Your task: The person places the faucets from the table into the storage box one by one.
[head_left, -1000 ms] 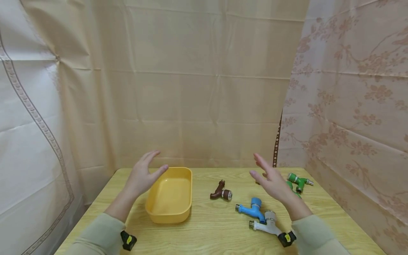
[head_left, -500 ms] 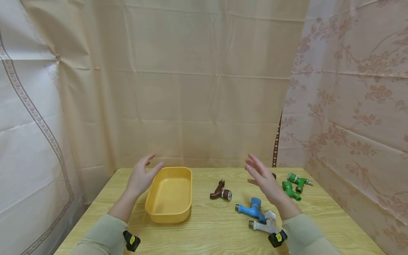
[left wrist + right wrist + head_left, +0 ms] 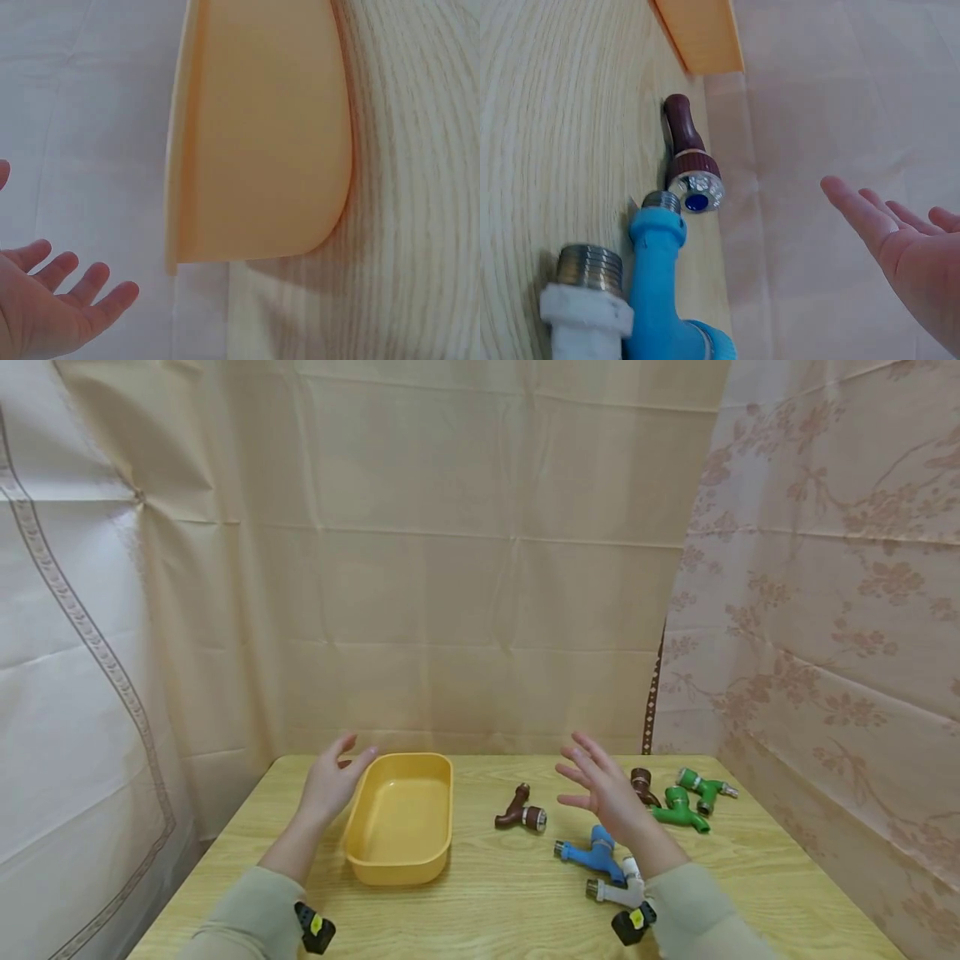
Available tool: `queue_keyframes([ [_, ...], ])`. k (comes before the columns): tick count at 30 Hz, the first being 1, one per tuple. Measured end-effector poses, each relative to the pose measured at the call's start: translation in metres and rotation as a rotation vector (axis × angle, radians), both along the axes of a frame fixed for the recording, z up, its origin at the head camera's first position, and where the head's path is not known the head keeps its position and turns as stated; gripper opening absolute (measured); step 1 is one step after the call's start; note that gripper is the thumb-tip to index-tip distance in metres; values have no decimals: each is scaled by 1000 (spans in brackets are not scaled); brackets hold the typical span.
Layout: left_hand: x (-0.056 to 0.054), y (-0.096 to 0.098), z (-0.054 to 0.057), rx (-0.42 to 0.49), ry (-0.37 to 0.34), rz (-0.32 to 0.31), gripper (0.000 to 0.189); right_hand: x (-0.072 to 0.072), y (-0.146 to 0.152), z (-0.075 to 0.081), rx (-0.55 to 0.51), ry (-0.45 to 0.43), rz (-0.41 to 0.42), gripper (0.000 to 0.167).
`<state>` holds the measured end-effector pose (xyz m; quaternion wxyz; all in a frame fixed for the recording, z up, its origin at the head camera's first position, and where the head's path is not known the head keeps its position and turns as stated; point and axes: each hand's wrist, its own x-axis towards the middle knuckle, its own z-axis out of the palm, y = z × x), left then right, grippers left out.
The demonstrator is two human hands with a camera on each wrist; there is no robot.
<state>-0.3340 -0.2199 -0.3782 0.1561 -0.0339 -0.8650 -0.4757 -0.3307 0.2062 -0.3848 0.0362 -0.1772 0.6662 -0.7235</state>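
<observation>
My left hand [image 3: 330,785] is raised at the left side of a yellow plastic basin [image 3: 401,818], its fingers relaxed around nothing. In the left wrist view those fingers spread apart beside the basin's wall [image 3: 262,150]. My right hand [image 3: 607,793] hovers over the right half of the table with fingers spread, holding nothing. Below it lie a blue tap [image 3: 596,853] and a white tap [image 3: 618,892], the latter partly hidden by my wrist. A brown tap [image 3: 519,810] rests between the basin and my right hand.
Two green taps [image 3: 678,810] and another brown tap [image 3: 641,783] lie at the right rear of the wooden table [image 3: 487,902]. Beige cloth [image 3: 480,568] hangs behind the table, and patterned cloth [image 3: 840,610] hangs on the right.
My right hand has moved left and its fingers have spread, uncovering the second brown tap and a green tap. My left hand has shifted slightly down. The taps and basin stay put.
</observation>
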Motion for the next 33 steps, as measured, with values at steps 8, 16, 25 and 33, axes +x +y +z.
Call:
queue_keyframes([
  [8,-5,-2,-13,9,-49,39,72,-4,-12,-10,-63,-91,20,71],
  [16,-5,-3,-20,-29,-153,56,78,-5,-23,-19,-89,-136,33,73],
  [25,-10,-4,-31,1,-242,73,79,-8,-33,-31,-116,-190,46,74],
  [33,-11,-5,-42,60,-261,78,75,-7,-42,-42,-88,-224,76,76],
])
